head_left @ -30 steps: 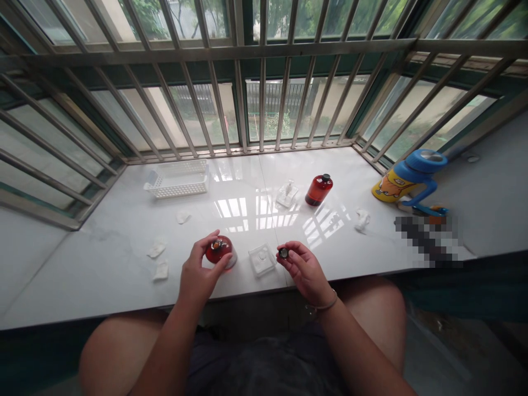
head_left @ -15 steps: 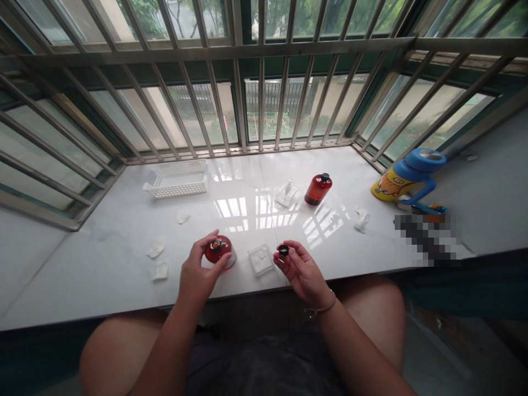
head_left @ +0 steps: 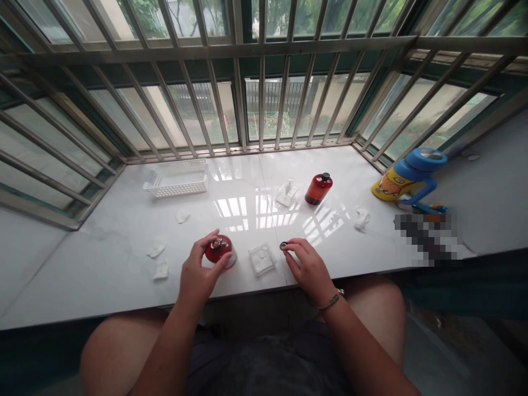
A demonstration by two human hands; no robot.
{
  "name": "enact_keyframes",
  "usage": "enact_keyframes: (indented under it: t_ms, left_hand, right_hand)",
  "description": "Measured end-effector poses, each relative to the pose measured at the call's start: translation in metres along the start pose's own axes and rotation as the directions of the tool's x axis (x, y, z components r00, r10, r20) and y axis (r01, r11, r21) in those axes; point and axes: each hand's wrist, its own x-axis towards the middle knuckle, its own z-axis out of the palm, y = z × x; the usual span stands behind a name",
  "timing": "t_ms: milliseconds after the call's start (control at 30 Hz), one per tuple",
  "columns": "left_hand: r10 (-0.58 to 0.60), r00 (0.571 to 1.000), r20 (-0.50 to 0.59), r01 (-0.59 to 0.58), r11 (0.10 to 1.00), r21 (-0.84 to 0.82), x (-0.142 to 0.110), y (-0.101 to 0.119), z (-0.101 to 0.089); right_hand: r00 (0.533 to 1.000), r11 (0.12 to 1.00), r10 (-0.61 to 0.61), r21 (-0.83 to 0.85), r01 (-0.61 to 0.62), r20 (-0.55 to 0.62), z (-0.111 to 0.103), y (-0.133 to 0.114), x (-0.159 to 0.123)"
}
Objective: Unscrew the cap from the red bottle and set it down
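My left hand [head_left: 202, 267] is wrapped around a red translucent bottle [head_left: 220, 251] that stands uncapped near the counter's front edge, its neck facing up. Between thumb and fingertips, my right hand [head_left: 307, 265] pinches a small black bottle cap [head_left: 283, 246], turned on its side just above the counter. A clear square glass dish [head_left: 262, 259] lies between the two hands, apart from both. Farther back, a second red bottle [head_left: 319, 190] with a black cap stands beside another clear glass piece [head_left: 286, 193] that has an upright stem.
A white perforated basket [head_left: 177, 180] is at the back left of the white counter [head_left: 103, 264]. Crumpled tissues [head_left: 157, 247] lie at left, another tissue [head_left: 362, 219] at right. A blue and yellow flask [head_left: 406, 175] stands by the right wall. Metal bars [head_left: 264, 99] front the windows.
My right hand has rolled from palm up to palm down, tipping the black cap onto its side. My left hand and the red bottle have stayed in place.
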Motion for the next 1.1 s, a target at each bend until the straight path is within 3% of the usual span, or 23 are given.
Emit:
enact_keyframes:
  t_ms: [100,200,633,900,1100]
  left_hand:
    - [-0.003,1.0,0.003,0.003,1.0,-0.004,0.0,0.0,0.0]
    - [-0.006,1.0,0.005,0.006,1.0,0.004,0.0,-0.001,0.0]
    - [-0.016,1.0,0.01,0.016,1.0,0.008,0.0,0.002,-0.001]
    - [-0.016,1.0,0.01,0.016,1.0,-0.023,0.0,-0.002,0.0]
    - [-0.004,1.0,-0.007,0.004,1.0,-0.022,-0.002,-0.002,0.002]
  right_hand:
    - [0.999,0.968,-0.034,-0.251,0.029,-0.016,-0.009,0.02,0.001]
    - [0.999,0.917,-0.031,-0.398,0.023,-0.015,-0.017,0.039,0.0]
    - [0.996,0.877,-0.004,-0.479,-0.041,-0.094,-0.023,0.059,0.003]
    - [0.946,0.766,0.036,-0.599,-0.233,-0.323,-0.074,0.093,0.027]
    - [0.962,0.749,0.007,-0.636,-0.185,-0.271,-0.092,0.104,0.035]
